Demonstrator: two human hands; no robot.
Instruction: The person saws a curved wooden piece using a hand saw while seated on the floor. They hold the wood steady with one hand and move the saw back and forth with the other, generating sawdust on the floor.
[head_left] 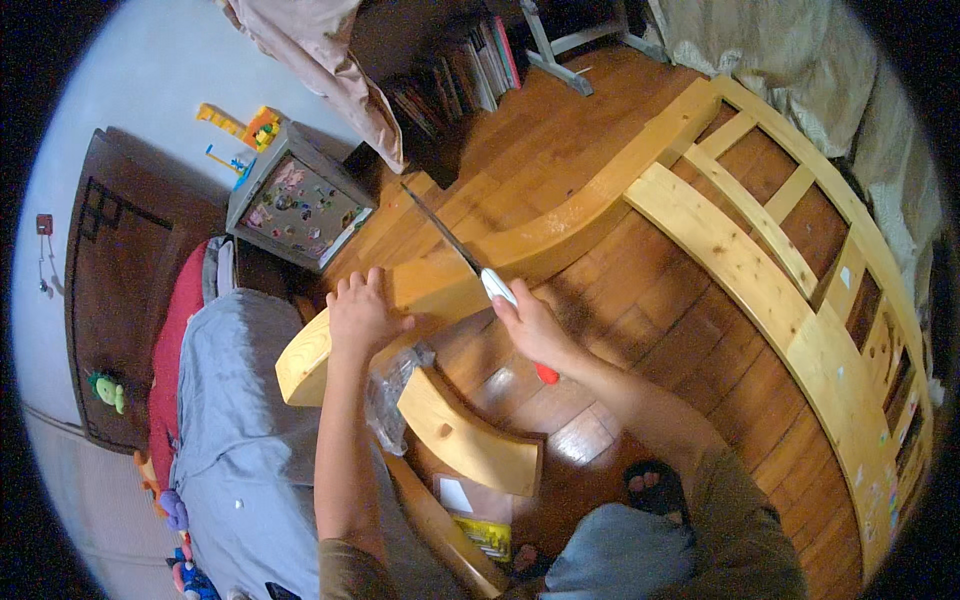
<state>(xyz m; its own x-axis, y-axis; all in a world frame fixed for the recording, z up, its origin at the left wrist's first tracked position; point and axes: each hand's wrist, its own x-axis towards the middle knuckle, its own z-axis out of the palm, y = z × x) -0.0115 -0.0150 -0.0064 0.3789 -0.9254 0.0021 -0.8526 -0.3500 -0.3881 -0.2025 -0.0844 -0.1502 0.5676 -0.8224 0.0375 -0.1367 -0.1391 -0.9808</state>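
Note:
A long pale wooden beam (570, 222) runs from the near left to the far right, joined there to a slatted wooden bed frame. My left hand (368, 312) rests on its near end, palm down with fingers spread. In my right hand (530, 325), closed around the handle, is a handsaw (440, 230). White shows at the front of the handle, and a red part sticks out below my hand. The thin dark blade points up and left across the beam; whether its teeth touch the wood I cannot tell.
Below the beam lie a curved wooden piece (465, 435), clear plastic wrapping (393, 395) and a yellow package (485, 537). A grey-covered bed (240, 400) borders the left. The slatted frame (800, 330) curves along the right. Behind stand a small cabinet (300, 205) and books (480, 70).

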